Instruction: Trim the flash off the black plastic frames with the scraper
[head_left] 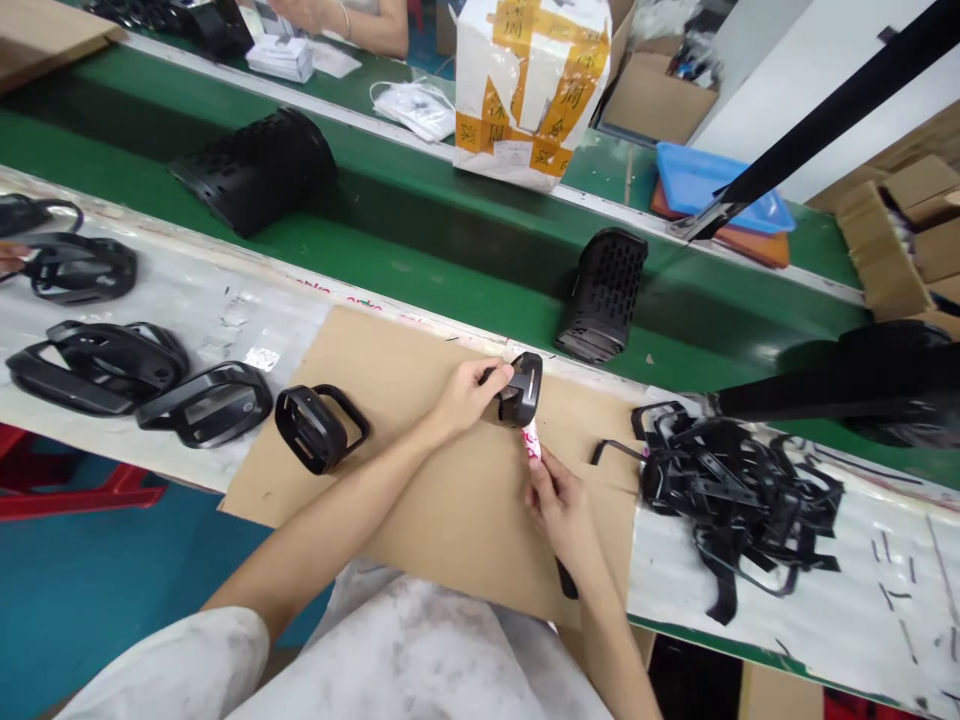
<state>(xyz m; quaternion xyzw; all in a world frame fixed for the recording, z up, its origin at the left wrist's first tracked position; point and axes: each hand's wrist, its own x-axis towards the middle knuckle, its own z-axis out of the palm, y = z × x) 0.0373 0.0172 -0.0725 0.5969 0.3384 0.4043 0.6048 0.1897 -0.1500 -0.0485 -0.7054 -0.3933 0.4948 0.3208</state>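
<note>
My left hand (474,393) is closed around one side of a black plastic frame (529,388), held up above the cardboard sheet (442,510). Below it, my right hand (557,500) grips a slim tool (531,440) wrapped in white with pink marks. The tool's upper end meets the frame's lower edge; its tip is hidden there. A dark end (566,580) shows beneath my right wrist. Left of my forearm, another black frame with a loop handle (311,430) rests on the cardboard.
Several more black frames (206,405) lie at left. To the right is a heap of black plastic strips (739,500). Perforated black housings (606,290) lie on the green belt (427,240). Beyond stand a taped box (529,90) and a blue tray (720,180). Another person's arm (375,25) is across the belt.
</note>
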